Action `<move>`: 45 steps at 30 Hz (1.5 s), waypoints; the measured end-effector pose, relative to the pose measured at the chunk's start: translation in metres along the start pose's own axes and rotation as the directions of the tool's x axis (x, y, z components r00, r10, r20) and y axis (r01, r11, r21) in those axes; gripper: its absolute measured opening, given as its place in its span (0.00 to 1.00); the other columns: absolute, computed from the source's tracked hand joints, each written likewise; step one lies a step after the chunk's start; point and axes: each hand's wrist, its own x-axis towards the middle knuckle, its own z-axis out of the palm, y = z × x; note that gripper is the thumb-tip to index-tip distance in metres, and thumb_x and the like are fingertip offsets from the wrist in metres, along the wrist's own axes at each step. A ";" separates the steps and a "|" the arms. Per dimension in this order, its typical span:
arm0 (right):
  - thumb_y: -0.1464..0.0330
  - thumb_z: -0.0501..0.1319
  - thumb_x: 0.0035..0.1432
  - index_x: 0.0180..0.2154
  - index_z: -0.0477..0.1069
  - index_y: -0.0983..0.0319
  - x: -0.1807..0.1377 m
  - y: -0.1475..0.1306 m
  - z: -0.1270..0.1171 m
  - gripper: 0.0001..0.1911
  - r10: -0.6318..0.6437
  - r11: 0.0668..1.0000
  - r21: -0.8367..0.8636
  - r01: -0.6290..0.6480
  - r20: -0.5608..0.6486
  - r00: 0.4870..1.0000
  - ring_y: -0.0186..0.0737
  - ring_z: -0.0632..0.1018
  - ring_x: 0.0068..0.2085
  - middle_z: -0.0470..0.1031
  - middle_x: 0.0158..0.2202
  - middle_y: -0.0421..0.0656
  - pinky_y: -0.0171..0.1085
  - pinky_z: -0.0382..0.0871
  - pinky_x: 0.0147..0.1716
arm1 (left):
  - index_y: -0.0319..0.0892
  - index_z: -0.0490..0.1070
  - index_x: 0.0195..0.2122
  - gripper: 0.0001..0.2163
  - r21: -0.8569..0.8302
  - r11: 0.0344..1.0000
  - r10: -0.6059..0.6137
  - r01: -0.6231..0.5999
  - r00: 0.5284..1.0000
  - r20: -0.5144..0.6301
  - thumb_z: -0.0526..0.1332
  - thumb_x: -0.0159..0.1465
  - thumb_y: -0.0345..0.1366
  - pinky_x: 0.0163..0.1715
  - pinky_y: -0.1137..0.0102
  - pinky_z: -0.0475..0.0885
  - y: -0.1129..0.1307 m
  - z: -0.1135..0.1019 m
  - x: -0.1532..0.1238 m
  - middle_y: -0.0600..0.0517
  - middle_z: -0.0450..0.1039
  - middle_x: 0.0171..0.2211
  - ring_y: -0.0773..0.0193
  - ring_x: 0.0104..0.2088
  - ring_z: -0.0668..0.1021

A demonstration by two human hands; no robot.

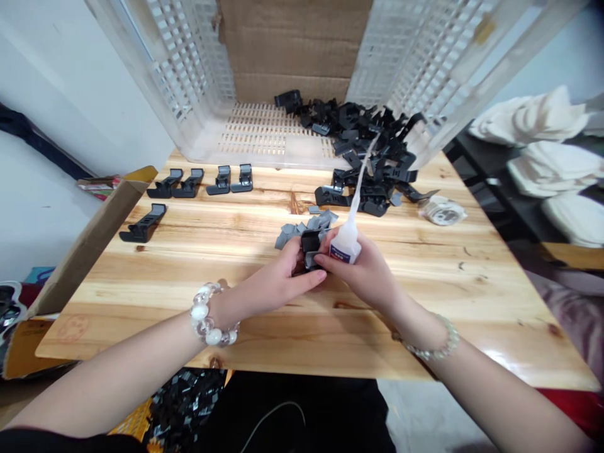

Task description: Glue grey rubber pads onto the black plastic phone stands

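My left hand (287,277) is closed around a black plastic clip (310,241) above the front middle of the table. In my right hand (365,270) sits a small white glue bottle (346,244) with a long thin nozzle pointing up and away. The thumb of that hand also touches a grey pad (311,258) on the clip. Just behind my hands lies a pile of grey pads (302,228). Part of the clip is hidden by my fingers.
Several finished-looking black clips (189,182) stand at the table's left. A white plastic crate (202,148) lies on its side at the back, black parts (372,141) spilling from it. A roll of clear tape (443,211) lies right. A cardboard box (89,245) stands left.
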 end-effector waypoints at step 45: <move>0.58 0.75 0.42 0.28 0.65 0.58 0.027 -0.022 -0.063 0.21 0.094 0.958 0.287 -0.010 -0.279 0.956 0.27 0.59 0.20 0.65 0.22 0.34 0.31 0.52 0.16 | 0.40 0.62 0.38 0.11 -0.175 0.983 -0.074 0.047 0.985 -0.156 0.59 0.66 0.43 0.26 0.68 0.79 0.013 -0.001 0.004 0.49 0.73 0.35 0.60 0.35 0.79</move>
